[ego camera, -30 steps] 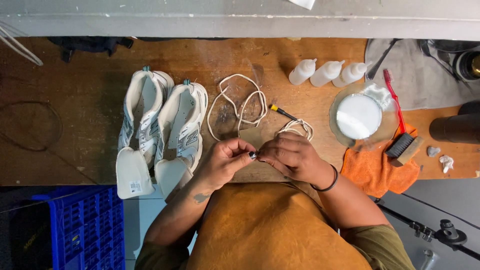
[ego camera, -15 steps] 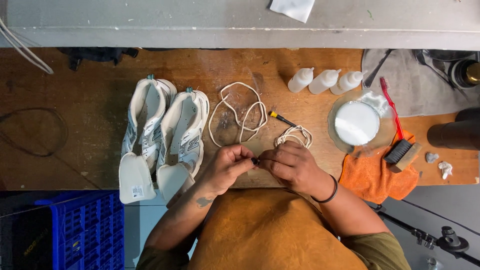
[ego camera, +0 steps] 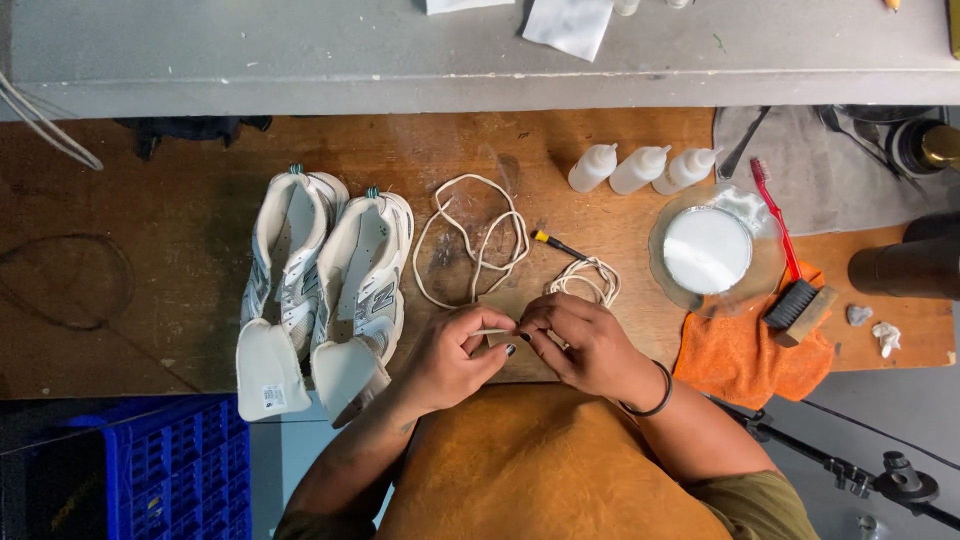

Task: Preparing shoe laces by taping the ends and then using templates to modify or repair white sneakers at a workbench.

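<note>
My left hand [ego camera: 452, 355] and my right hand [ego camera: 580, 338] meet at the front edge of the wooden workbench [ego camera: 180, 240], both pinching one thin white shoelace [ego camera: 494, 331] between the fingertips. A second white shoelace [ego camera: 470, 240] lies in loose loops just beyond my hands. A small coil of lace [ego camera: 585, 280] rests by my right hand, next to a small tool with a yellow and black handle [ego camera: 556, 244]. A pair of white sneakers [ego camera: 325, 280] without laces lies to the left, insoles sticking out over the edge.
Three white squeeze bottles [ego camera: 640, 168] lie at the back right. A glass bowl of white liquid [ego camera: 708, 250], a red toothbrush [ego camera: 772, 215], a wooden brush [ego camera: 798, 308] and an orange cloth [ego camera: 745, 355] sit to the right. A blue crate [ego camera: 170, 465] stands below left.
My hands stay together on the lace, with the fingers shifting slightly along it. The view has tilted a little, showing more of the grey shelf at the back.
</note>
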